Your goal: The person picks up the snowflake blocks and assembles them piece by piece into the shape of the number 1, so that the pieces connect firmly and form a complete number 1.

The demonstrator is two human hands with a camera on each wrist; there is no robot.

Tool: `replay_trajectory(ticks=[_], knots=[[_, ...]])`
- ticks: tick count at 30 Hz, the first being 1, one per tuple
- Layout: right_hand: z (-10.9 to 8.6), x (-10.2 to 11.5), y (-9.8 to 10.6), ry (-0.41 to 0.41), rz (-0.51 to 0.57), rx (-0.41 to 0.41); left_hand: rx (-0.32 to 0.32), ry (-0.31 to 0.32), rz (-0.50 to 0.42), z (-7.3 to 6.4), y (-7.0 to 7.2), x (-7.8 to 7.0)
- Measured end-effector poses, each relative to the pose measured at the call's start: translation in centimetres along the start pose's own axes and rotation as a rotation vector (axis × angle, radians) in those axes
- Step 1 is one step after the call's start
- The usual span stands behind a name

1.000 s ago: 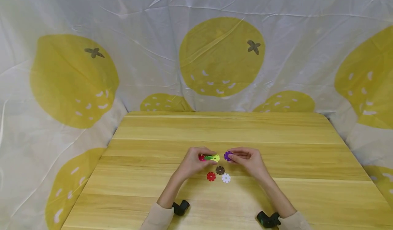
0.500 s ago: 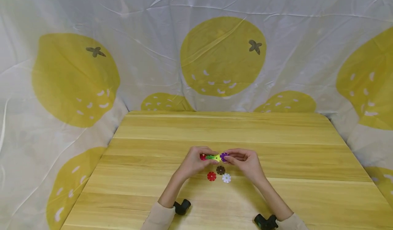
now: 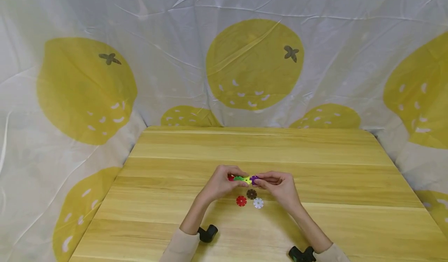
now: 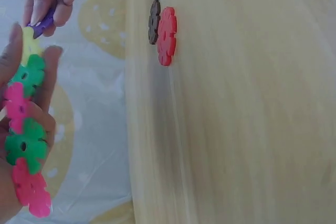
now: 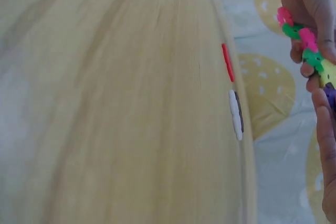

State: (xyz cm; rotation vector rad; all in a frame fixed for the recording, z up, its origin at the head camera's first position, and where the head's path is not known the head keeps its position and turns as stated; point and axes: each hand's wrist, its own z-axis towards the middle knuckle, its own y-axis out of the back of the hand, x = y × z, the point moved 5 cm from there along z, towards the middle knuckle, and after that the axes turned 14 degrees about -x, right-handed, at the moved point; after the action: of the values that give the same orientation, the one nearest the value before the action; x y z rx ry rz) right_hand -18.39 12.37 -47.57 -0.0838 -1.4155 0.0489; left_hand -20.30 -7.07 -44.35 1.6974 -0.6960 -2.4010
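Note:
My left hand [image 3: 219,182] holds a chain of slotted plastic flower discs between thumb and fingers. In the left wrist view the chain runs from a pink disc [image 4: 32,190] through a green disc [image 4: 32,139], another pink and another green, up to a yellow disc [image 4: 27,45]. With thumb and fingertips, my right hand [image 3: 282,187] pinches a purple disc [image 3: 254,180], whose edge meets the yellow one. Below the hands, a brown disc [image 3: 251,194], a red disc [image 3: 241,201] and a white disc [image 3: 258,203] lie flat on the table. Fingers partly cover the chain.
The wooden table [image 3: 168,199] reaches back to a white cloth [image 3: 168,67] printed with big yellow lemons, which also hangs at both sides. A black device [image 3: 208,234] is at the left wrist, and a similar black device [image 3: 301,254] at the right.
My right hand has moved left with the purple disc, closing the gap to the yellow disc. My left hand stays nearly in place; the three loose discs have not moved.

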Motion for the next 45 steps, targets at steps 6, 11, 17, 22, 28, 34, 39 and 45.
replay_trajectory(ticks=[6,11,17,22,28,34,39,45], knots=[[-0.1,0.3,-0.4,0.012,-0.025,0.0,0.02,-0.016,0.008,0.1,0.0,-0.1],[-0.1,0.3,-0.4,0.004,-0.014,0.004,0.023,0.001,-0.003,0.1,0.1,0.1],[-0.2,0.5,-0.5,0.041,-0.017,0.027,0.042,0.041,-0.019,0.1,0.5,0.3],[-0.3,0.3,-0.6,0.019,0.005,0.029,0.077,0.039,0.015,0.1,0.7,0.4],[-0.1,-0.6,-0.6,-0.125,-0.026,-0.006,0.065,-0.055,0.123,0.1,0.6,-0.2],[0.1,-1.2,-0.7,-0.244,-0.037,-0.053,0.006,-0.078,0.135,0.0,-0.1,-0.8],[0.3,-1.3,-0.9,-0.278,-0.022,-0.073,-0.056,-0.077,0.115,0.1,-0.6,-0.6],[0.3,-1.3,-1.1,-0.291,-0.008,-0.077,-0.117,-0.12,0.092,0.2,-0.7,-0.5]])
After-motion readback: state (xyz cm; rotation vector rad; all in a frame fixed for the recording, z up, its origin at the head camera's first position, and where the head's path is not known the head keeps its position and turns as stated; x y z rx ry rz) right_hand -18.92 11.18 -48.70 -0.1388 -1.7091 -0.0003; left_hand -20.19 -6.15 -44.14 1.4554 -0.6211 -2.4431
